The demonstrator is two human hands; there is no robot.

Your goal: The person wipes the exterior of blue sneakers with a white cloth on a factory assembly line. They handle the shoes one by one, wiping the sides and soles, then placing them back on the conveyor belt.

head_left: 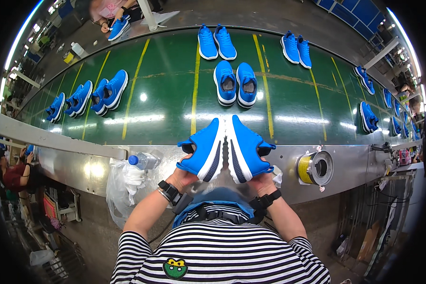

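Two blue sneakers with thick white soles are held up in front of me, over the metal edge of the green conveyor belt (165,102). My left hand (183,176) is closed around the heel end of the left sneaker (204,149). The right sneaker (245,149) has its heel in my right hand (261,182). Both shoes are tilted, toes pointing away and soles facing each other with a narrow gap. Most of my fingers are hidden behind the shoes. Just beyond, a pair of blue sneakers (225,83) stands on the belt.
More blue sneaker pairs (113,90) stand along the belt on both sides. On the metal ledge are a plastic bottle (144,161), a clear plastic bag (123,184) and a round tin (316,168). Across the belt, a person (111,14) handles a blue sneaker. Another person (16,175) is at left.
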